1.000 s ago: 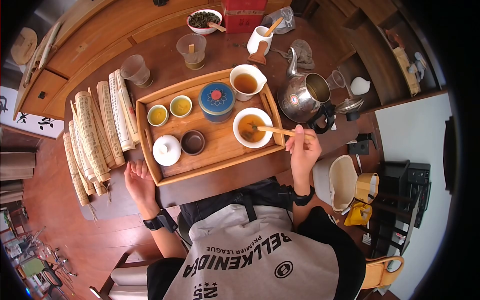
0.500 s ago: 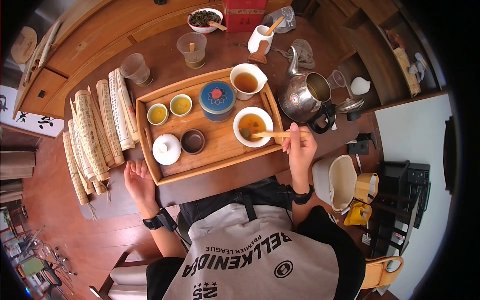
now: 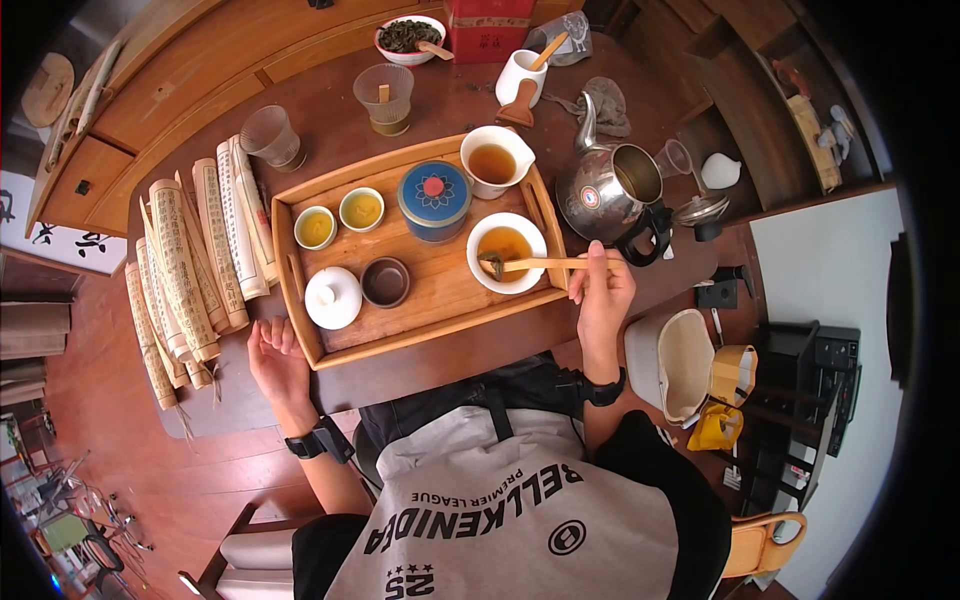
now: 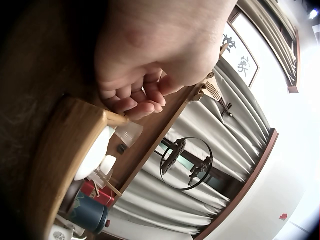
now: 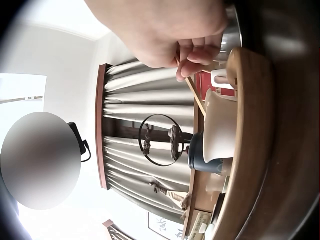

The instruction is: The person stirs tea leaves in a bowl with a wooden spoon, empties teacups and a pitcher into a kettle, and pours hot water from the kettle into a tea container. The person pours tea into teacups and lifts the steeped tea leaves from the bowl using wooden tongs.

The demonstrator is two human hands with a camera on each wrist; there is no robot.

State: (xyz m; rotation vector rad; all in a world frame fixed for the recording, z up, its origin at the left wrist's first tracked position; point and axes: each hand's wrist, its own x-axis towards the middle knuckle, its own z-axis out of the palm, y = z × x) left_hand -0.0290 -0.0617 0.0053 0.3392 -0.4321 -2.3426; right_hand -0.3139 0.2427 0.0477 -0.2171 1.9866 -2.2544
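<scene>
The right hand (image 3: 605, 300) pinches a light wooden stick (image 3: 560, 264) whose tip is in the tea of a white bowl (image 3: 480, 282), with a dark leaf at the tip. In the right wrist view, thumb and fingers of the right hand (image 5: 187, 47) hold the stick (image 5: 196, 94) above the white bowl (image 5: 220, 127). The left hand (image 3: 280, 368) rests at the table edge beside the tray's near left corner, fingers loosely curled and holding nothing; the left wrist view shows the same left hand (image 4: 145, 65) close to the tray (image 4: 75, 135).
On the wooden tray (image 3: 430, 345) stand a blue canister (image 3: 433, 215), a white pitcher (image 3: 510, 148), two small tea cups, a white lid (image 3: 333, 300) and a dark cup (image 3: 386, 284). A steel kettle (image 3: 590, 205) is to the right, bamboo scrolls (image 3: 175, 270) to the left.
The stick's tip has moved toward the left side of the bowl, and a dark leaf shows at it. The right hand has shifted slightly left. The left hand stays put.
</scene>
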